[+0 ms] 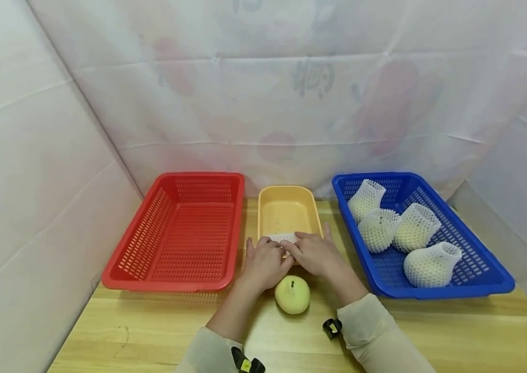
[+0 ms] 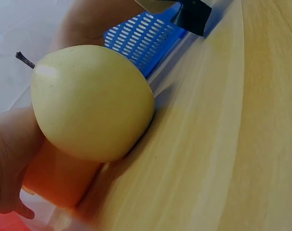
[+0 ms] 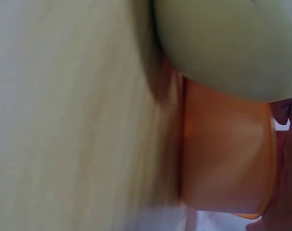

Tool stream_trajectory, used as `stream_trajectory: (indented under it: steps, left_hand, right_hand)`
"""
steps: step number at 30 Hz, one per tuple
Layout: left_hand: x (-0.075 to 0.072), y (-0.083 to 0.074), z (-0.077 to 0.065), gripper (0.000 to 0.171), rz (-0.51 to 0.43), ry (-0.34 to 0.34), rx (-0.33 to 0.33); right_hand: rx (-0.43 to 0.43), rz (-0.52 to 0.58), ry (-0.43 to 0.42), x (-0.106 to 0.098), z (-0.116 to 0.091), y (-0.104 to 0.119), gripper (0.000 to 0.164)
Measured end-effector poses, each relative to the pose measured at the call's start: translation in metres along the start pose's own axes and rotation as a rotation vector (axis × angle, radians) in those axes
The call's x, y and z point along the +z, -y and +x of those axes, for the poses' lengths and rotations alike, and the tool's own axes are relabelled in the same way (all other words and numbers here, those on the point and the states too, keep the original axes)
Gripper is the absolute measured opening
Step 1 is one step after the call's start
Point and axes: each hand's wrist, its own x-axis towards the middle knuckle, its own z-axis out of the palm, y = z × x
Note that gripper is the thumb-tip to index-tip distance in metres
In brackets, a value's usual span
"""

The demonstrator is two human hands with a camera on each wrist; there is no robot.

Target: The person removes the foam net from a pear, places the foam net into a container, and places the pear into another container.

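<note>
Over the front edge of the small yellow tray (image 1: 289, 192), a white foam fruit net (image 1: 283, 237) shows between my two hands. My left hand (image 1: 264, 263) grips it from the left with bent fingers. From the right, my right hand (image 1: 318, 255) holds it, its fingertips close to the left ones; the fingers partly cover the net. A bare yellow-green pear (image 1: 292, 295) stands on the table just in front of the tray, between my forearms, stem up. In the left wrist view the pear (image 2: 93, 103) looms large beside the tray's orange-looking outer wall (image 2: 59, 175).
A red basket (image 1: 126, 282) stands at the left with its slatted bottom showing. The blue basket (image 1: 440, 295) at the right holds several pears in white foam nets (image 1: 431, 267). White cloth walls (image 1: 263, 114) rise behind and beside the wooden table (image 1: 105, 331).
</note>
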Motion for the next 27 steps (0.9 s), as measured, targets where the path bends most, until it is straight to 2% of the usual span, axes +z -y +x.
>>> stream_trajectory:
  steps: [6,11,14,17,21,23,27]
  left_hand:
    - [-0.004,-0.001,0.001,0.044,0.01,-0.003,0.004]
    - [-0.003,0.0,-0.001,0.043,-0.013,-0.016,0.01]
    - [-0.002,0.001,-0.003,0.046,-0.029,-0.026,0.018]
    - [-0.002,0.002,-0.004,0.051,-0.042,-0.042,0.024]
    - [-0.003,0.002,-0.006,0.05,-0.051,-0.055,0.036]
    - [-0.003,0.002,-0.007,0.046,-0.054,-0.057,0.043]
    - [-0.005,0.0,-0.008,0.039,-0.073,-0.077,0.053]
  right_hand:
    - [0.053,0.021,0.021,0.002,0.003,-0.001,0.08]
    - [0.033,0.031,-0.003,0.002,0.0,-0.001,0.071]
    - [0.009,0.053,-0.055,0.0,-0.006,0.0,0.063]
    - [-0.048,0.108,-0.155,-0.009,-0.014,0.002,0.052]
    - [-0.165,0.25,-0.254,-0.021,-0.03,0.002,0.03]
    - [-0.216,0.328,-0.243,-0.025,-0.038,0.001,0.021]
    - [-0.316,0.481,-0.117,-0.033,-0.051,0.0,0.017]
